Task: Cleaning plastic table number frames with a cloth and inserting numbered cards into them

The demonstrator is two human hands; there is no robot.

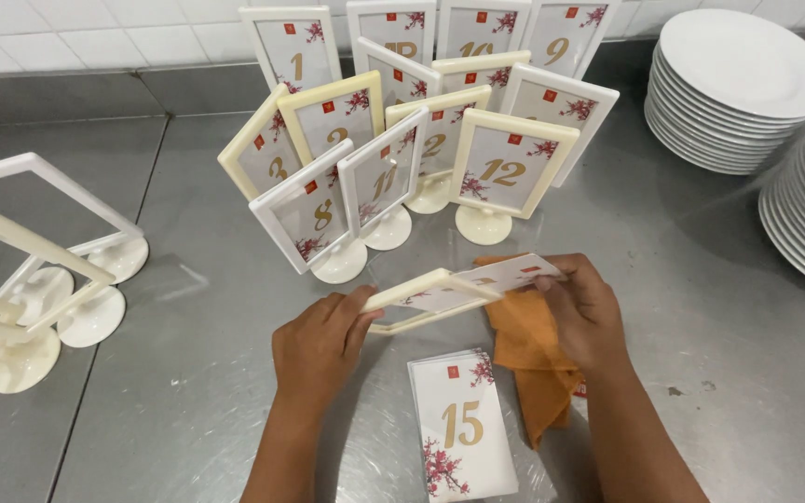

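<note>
Orange cloth (pixel 528 359): upper part hidden under right hand (pixel 581 317). Card (pixel 505 277) half sunk in cream frame (pixel 421 298) above the cloth; its print is blurred. Empty frames (pixel 20 279) far left of the cloth run off the edge. Plate stacks (pixel 747 84) to its upper right are cropped too.
</note>
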